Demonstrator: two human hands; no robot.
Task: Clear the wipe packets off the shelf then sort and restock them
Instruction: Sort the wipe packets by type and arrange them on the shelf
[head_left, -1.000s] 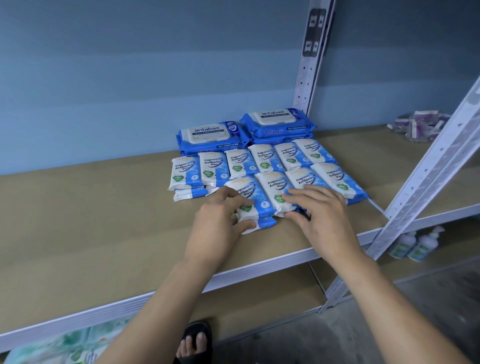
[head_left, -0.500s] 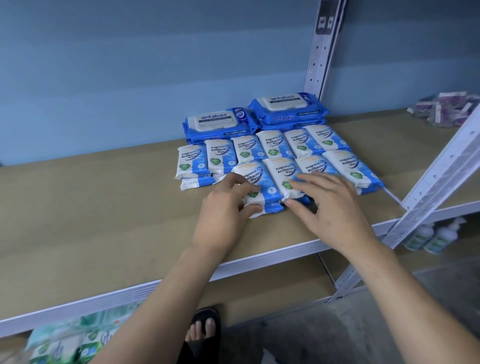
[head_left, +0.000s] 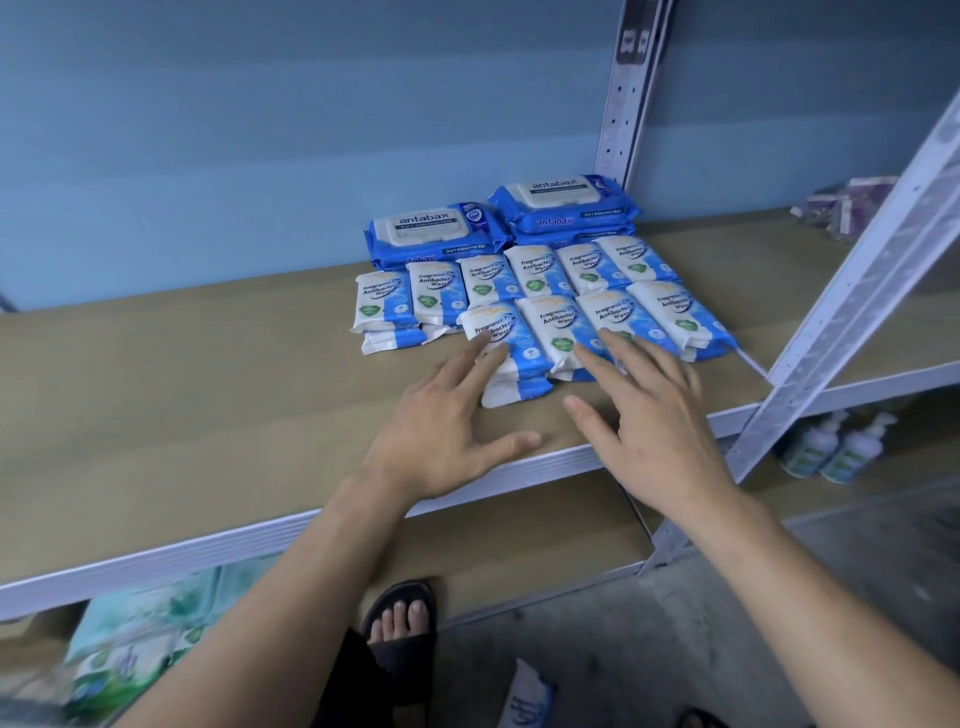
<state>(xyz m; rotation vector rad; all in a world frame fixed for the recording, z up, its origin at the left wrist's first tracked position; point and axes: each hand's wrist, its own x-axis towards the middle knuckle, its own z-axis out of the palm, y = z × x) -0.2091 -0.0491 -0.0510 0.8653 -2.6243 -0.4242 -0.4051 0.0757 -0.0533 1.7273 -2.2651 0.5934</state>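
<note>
On the shelf (head_left: 182, 415) the left hand (head_left: 447, 431) is lying spread, fingers straight, gripping nothing. Its two longest fingers are reaching forward and rightward onto the front-left small packet (head_left: 511, 332), which is sitting askew on top of another at the near corner of the block. Just to the right, the right hand (head_left: 660, 421) is also spreading flat and holding nothing, its fingertips pointing up-left at the front row of small packets (head_left: 613, 322); I cannot tell whether they are touching. The small packets are lying in two rows directly ahead of both hands, long axes running away from the person, with two big blue packs (head_left: 436, 234) sitting behind them. The left hand is looking nearer the crooked packet, so squaring it up is probably falling to that hand.
</note>
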